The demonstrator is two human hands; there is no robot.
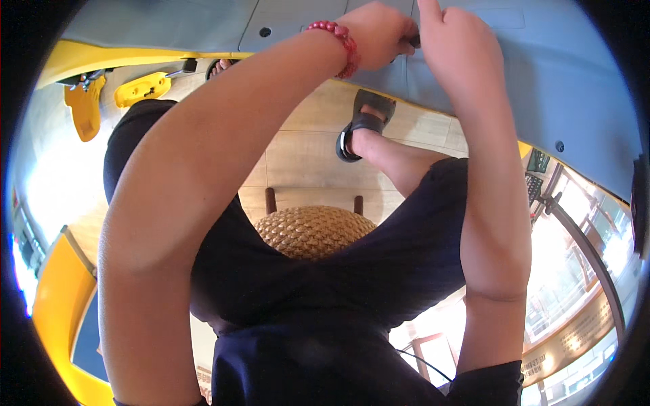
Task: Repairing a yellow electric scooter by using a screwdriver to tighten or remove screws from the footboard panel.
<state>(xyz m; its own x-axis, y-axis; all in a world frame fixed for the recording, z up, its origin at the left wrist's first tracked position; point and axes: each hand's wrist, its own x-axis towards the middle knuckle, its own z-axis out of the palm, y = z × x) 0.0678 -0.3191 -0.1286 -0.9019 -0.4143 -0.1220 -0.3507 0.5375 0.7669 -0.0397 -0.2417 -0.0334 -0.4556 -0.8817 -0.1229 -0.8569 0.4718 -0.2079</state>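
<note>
Both my hands meet at the upper edge of the view, over a large blue-grey panel with a yellow lower rim. My left hand, with a red bead bracelet on its wrist, has its fingers pinched on a small dark piece. Close beside it on the right, my right hand is curled with the thumb pointing up. The picture's edge cuts off its thumb tip, and its other fingertips are hidden behind the hand. Dark round recesses mark the panel.
Below me is a woven stool seat on a wooden floor. Yellow moulded parts show under the panel at the left. My sandalled foot is under its edge. A yellow-framed piece stands at the lower left.
</note>
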